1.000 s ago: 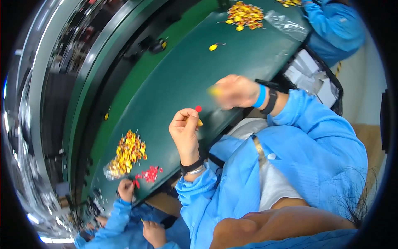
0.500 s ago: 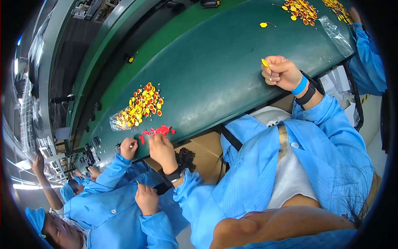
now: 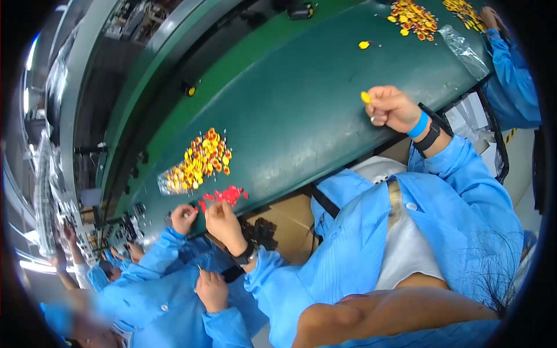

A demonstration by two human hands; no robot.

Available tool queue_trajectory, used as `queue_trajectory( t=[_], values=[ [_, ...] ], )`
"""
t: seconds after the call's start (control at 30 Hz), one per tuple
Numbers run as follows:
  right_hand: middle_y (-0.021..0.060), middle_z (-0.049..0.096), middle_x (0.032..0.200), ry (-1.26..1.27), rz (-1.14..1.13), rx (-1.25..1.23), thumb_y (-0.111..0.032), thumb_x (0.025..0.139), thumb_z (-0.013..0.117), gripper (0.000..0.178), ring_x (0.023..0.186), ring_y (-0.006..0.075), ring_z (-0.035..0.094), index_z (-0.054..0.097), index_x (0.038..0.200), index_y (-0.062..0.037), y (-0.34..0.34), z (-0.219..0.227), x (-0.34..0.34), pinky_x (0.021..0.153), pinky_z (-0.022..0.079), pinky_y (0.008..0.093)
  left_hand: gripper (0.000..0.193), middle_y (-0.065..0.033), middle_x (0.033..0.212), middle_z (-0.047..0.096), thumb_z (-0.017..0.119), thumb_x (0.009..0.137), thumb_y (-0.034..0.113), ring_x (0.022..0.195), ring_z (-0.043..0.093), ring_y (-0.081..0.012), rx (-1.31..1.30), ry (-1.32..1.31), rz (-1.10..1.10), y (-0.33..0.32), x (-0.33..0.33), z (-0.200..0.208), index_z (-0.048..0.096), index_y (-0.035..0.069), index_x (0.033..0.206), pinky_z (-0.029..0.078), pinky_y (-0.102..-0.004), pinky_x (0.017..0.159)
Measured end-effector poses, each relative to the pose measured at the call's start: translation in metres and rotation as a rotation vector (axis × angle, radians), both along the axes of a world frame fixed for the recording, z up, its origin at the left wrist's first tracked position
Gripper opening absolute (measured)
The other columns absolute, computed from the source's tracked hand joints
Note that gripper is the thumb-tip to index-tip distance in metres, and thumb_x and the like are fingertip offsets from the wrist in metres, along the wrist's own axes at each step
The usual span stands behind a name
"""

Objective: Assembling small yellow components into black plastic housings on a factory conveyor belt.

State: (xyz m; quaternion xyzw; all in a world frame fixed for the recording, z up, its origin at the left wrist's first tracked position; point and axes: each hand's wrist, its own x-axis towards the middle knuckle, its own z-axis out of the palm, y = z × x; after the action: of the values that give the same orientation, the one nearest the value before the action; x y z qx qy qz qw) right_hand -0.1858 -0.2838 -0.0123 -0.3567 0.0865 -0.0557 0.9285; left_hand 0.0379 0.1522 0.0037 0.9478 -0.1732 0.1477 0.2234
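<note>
My right hand [image 3: 395, 109] is raised over the green work surface, its fingers pinching a small, flat yellow piece [image 3: 365, 97]. My left hand [image 3: 225, 223] is closed at the near edge of the surface, thumb and fingers together beside a scatter of small red pieces [image 3: 231, 195]. What its fingertips hold, if anything, is hidden. Just beyond the red pieces lies a heap of yellow-and-red flat parts [image 3: 203, 159], partly on a clear plastic bag [image 3: 169, 182]. A single yellow part with a dark lead [image 3: 364, 44] lies apart, farther off.
At left a co-worker's hand [image 3: 184, 218] is close to my left hand; their other hand [image 3: 212, 290] holds something thin and yellow. More yellow-and-red parts [image 3: 413, 18] lie at the far right, near a clear bag [image 3: 464, 52] and another person's arm [image 3: 507, 69]. A cardboard box [image 3: 290, 223] stands below the edge.
My right hand has lowered slightly, and the yellow piece now shows more of its flat face. My left hand has shifted slightly left and down in view. The co-worker's nearer hand has moved slightly too.
</note>
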Motion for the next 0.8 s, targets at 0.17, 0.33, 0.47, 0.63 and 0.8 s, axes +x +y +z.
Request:
queue_trajectory(
  t=[0.17,0.33,0.47,0.63,0.8],
  values=[
    [0.0017,0.062,0.076,0.035,0.06,-0.309,-0.016,0.086,0.063,0.013,0.06,0.0066,0.052,0.062,0.084,-0.0032,0.015,0.009,0.014,0.053,0.04,0.0208,0.017,-0.0124,0.074,0.057,0.069,0.076,0.011,0.064,0.056,-0.0269,-0.21,0.136,-0.073,-0.047,-0.02,0.006,0.058,0.001,0.07,0.044,-0.0363,0.061],
    [0.0012,0.063,0.077,0.016,0.064,-0.358,-0.016,0.085,0.064,0.012,0.062,0.0053,0.054,0.063,0.084,-0.0045,0.01,0.006,-0.001,0.054,0.041,0.0197,0.011,-0.0152,0.076,0.057,0.062,0.079,0.009,0.072,0.058,-0.0319,0.129,0.04,-0.084,-0.072,-0.024,0.016,0.059,0.0,0.074,0.045,-0.04,0.067],
    [0.0017,0.062,0.077,0.115,-0.059,-0.3,-0.016,0.086,0.062,0.011,0.059,0.0059,0.053,0.061,0.083,-0.0055,-0.003,0.002,-0.013,0.052,0.04,0.0194,0.009,-0.0167,0.079,0.059,0.061,0.08,0.008,0.075,0.058,-0.0325,-0.016,0.113,-0.099,-0.055,-0.017,0.015,0.061,-0.001,0.078,0.046,-0.0397,0.069],
    [0.0032,0.061,0.077,0.099,-0.053,-0.251,-0.017,0.089,0.059,0.013,0.057,0.0064,0.052,0.059,0.082,-0.0058,-0.009,0.005,-0.006,0.051,0.04,0.019,0.014,-0.006,0.066,0.057,0.063,0.083,0.009,0.059,0.051,-0.0119,-0.164,0.158,-0.072,-0.023,0.0,-0.004,0.06,-0.003,0.078,0.042,-0.0262,0.056],
    [0.0047,0.06,0.078,0.084,0.029,-0.263,-0.018,0.09,0.058,0.015,0.056,0.0073,0.05,0.058,0.083,-0.005,-0.003,0.003,0.006,0.051,0.039,0.0195,0.01,-0.0077,0.066,0.059,0.065,0.078,0.008,0.057,0.052,-0.0152,-0.155,0.138,-0.021,-0.009,-0.01,-0.009,0.062,-0.002,0.077,0.043,-0.03,0.056]
  ],
)
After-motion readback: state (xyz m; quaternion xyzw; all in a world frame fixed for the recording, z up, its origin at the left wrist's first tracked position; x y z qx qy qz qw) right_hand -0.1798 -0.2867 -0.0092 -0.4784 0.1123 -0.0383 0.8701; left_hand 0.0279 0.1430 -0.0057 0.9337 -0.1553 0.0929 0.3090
